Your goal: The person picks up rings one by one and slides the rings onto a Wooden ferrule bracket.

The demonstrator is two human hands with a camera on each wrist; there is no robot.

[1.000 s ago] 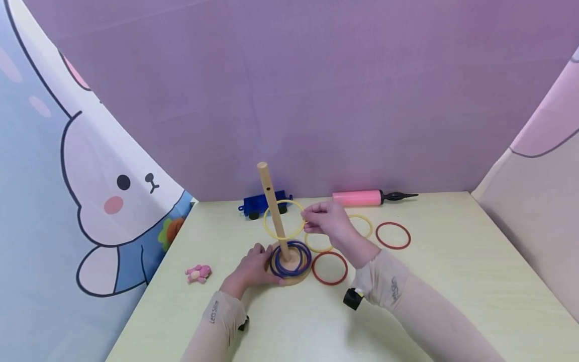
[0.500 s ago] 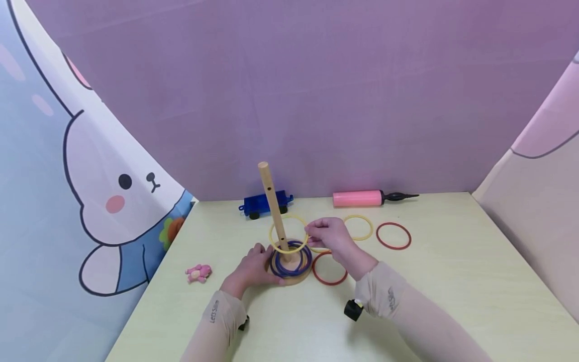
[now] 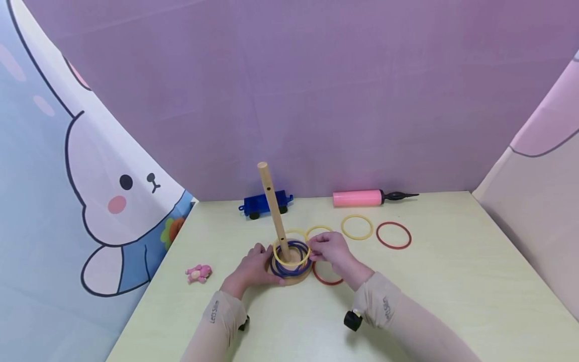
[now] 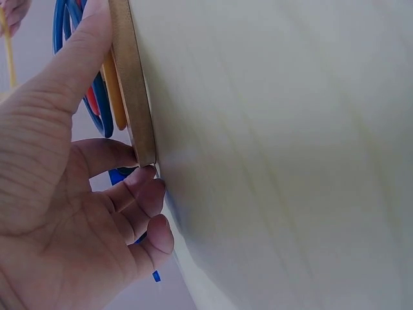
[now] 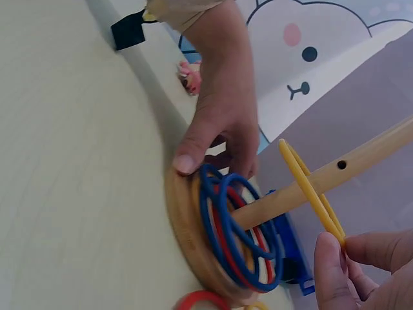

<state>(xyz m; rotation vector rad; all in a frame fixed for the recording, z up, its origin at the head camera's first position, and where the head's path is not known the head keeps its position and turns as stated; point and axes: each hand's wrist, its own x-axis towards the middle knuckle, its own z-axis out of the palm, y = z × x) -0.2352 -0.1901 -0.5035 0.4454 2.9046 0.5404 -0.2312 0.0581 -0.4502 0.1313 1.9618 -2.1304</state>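
Note:
A wooden post (image 3: 272, 203) rises from a round wooden base (image 5: 184, 226). My left hand (image 3: 251, 269) grips the base at its left edge; in the left wrist view the thumb lies on top and fingertips meet the rim. Blue rings (image 5: 224, 219) lie around the foot of the post, with a red ring (image 5: 222, 236) and some yellow visible among them. My right hand (image 3: 332, 250) pinches a yellow ring (image 5: 303, 182) by its right side. That ring encircles the post, tilted, just above the blue rings in the head view.
Right of the base lie a red ring (image 3: 326, 282), partly covered by my right hand, two yellow rings (image 3: 357, 238) and another red ring (image 3: 394, 248). A pink pump (image 3: 357, 198) and a blue toy wagon (image 3: 260, 203) stand at the back. A pink figurine (image 3: 198, 273) lies left.
My right hand has moved down, lowering the yellow ring along the post toward the blue rings. The left hand has stayed on the base.

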